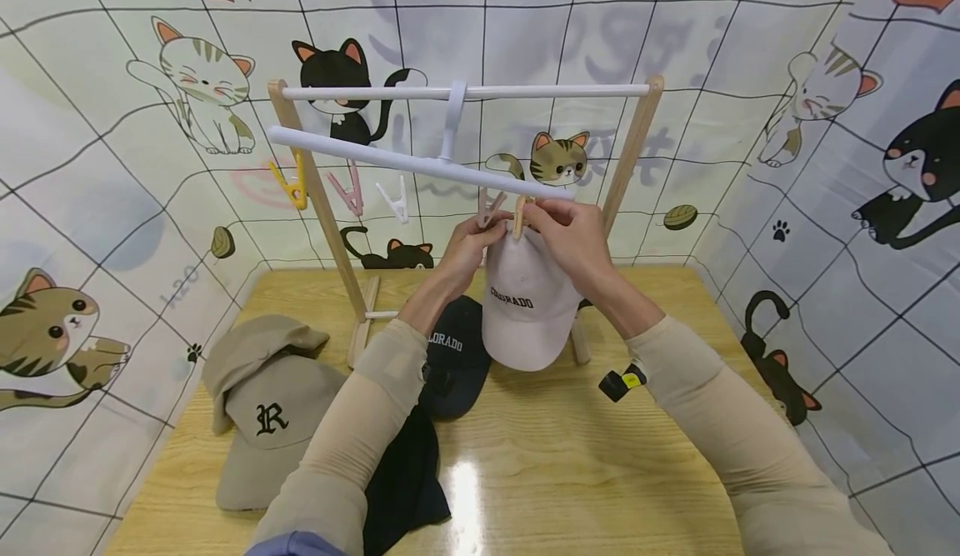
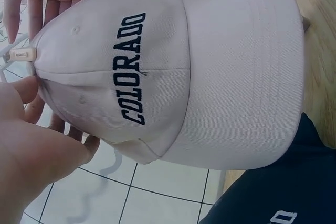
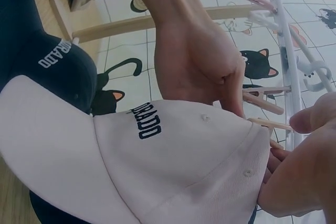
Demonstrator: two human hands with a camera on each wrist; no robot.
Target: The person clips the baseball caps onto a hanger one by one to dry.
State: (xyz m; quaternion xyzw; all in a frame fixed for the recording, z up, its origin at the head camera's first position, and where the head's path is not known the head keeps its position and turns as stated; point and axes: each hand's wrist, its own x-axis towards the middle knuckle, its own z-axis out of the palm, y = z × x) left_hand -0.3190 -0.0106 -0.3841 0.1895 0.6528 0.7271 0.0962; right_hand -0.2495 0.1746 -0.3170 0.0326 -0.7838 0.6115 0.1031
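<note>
A pale pink cap (image 1: 525, 298) lettered COLORADO hangs brim down, its crown top at a wooden clothespin (image 1: 518, 217) below a white hanger bar (image 1: 360, 152). My left hand (image 1: 468, 252) pinches the crown beside the clothespin, thumb in front and fingers behind, as the left wrist view shows on the cap (image 2: 157, 72). My right hand (image 1: 573, 239) has its thumb at the clothespin's upper end; in the right wrist view this hand (image 3: 310, 166) curls its other fingers behind the crown, partly hidden. Beside my left hand hangs a pinkish clothespin (image 1: 489, 206).
Yellow (image 1: 298, 182), pink (image 1: 351, 191) and white clips (image 1: 395, 200) hang further left. The hanger hooks over a wooden-legged rack (image 1: 630, 156). Dark caps (image 1: 453, 364) and beige caps (image 1: 281, 414) lie on the wooden table (image 1: 600, 473). A small black-and-yellow item (image 1: 622, 383) is near my right wrist.
</note>
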